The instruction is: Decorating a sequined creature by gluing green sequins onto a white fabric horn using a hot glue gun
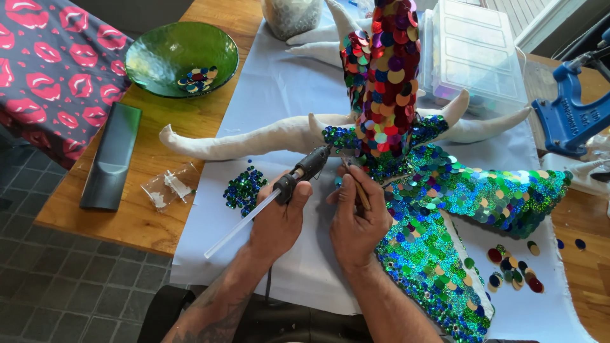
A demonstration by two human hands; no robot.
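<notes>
My left hand [279,219] grips a black hot glue gun [305,170] with a clear glue stick [238,225] sticking out behind; its nozzle points at a white stuffed fabric figure [254,138] with horn-like limbs. My right hand [357,222] holds a thin wooden stick [358,184] whose tip sits close to the nozzle, by a patch of green sequins [340,136] on the limb. The figure's upright part [391,76] is covered in multicoloured sequins. Its lower lobes [457,209] are covered in green and blue sequins.
A pile of loose green sequins [244,188] lies left of my left hand on a white sheet [279,82]. A green glass bowl [159,54] holds some sequins. Also here: a dark flat case [111,155], a small plastic bag [168,187], clear plastic boxes [473,47], a blue tool [569,121], loose round sequins [515,270].
</notes>
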